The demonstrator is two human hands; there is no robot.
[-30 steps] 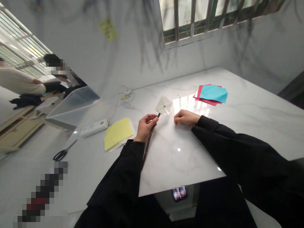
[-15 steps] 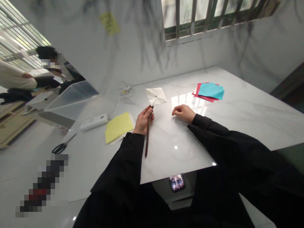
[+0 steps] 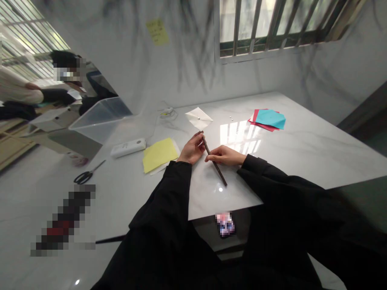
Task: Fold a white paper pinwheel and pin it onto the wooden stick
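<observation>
A white paper pinwheel (image 3: 198,118) with a small round pin at its centre sits at the top of a dark brown stick (image 3: 220,173). Just below the paper, my left hand (image 3: 194,148) is closed around the upper end of the stick. My right hand (image 3: 225,155) pinches the stick near its middle, thumb and fingers together. The stick slants, its lower end pointing down and to the right above the white tabletop (image 3: 208,197). Part of the stick is covered by my fingers.
Yellow paper sheets (image 3: 160,155) lie left of my hands, beside a white power strip (image 3: 128,148) and black-handled scissors (image 3: 84,176). Blue and red sheets (image 3: 270,119) are at the right, near tiny pins (image 3: 231,118). A clear bin (image 3: 102,114) stands left; another person (image 3: 24,86) sits beyond.
My right hand has moved left and taken hold of the stick. The stick's lower end has swung to the right, and the pinwheel's paper has turned. The camera view has shifted slightly.
</observation>
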